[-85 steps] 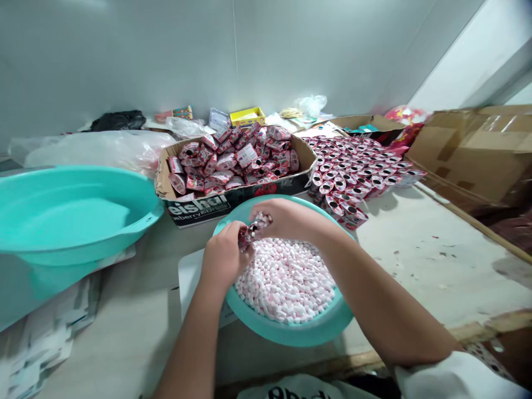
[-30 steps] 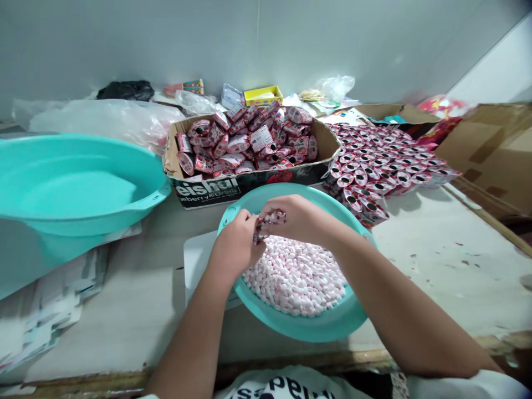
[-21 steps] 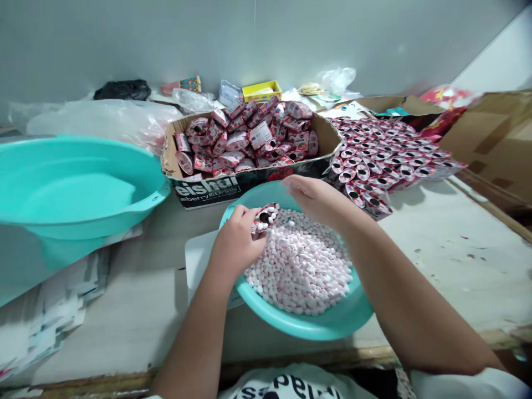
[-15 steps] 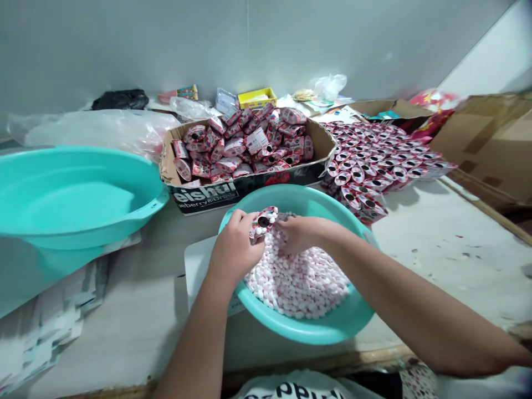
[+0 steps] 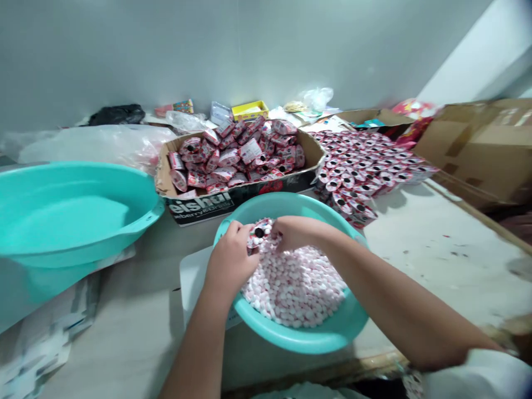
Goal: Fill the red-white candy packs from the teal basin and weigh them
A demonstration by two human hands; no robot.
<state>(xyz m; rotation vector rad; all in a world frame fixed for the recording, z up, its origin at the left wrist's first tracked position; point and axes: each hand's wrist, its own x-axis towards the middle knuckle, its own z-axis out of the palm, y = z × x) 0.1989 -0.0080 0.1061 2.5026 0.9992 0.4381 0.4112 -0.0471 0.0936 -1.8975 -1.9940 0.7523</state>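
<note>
My left hand (image 5: 235, 255) is closed around a small red-and-white printed carton (image 5: 250, 243), its open end facing up. Inside that opening show a round black piece (image 5: 259, 233) and several white pellets. Against the carton's right side, my right hand (image 5: 291, 231) has its fingers curled over pellets at the opening; the fingertips are partly hidden. Both hands are above a turquoise basin (image 5: 299, 344), which holds a heap of small pale pink and white candy-like pellets (image 5: 297, 293).
Behind the basin stands a cardboard box (image 5: 199, 208) full of similar cartons. More cartons (image 5: 361, 160) stand packed together, open ends up, at the right. A larger turquoise tub (image 5: 83, 244) is at the left, and a big cardboard box (image 5: 482, 144) at the far right.
My right hand has risen from the heap to the carton's opening with pellets at its fingers. More pellets now lie around the black piece. The camera view has shifted slightly.
</note>
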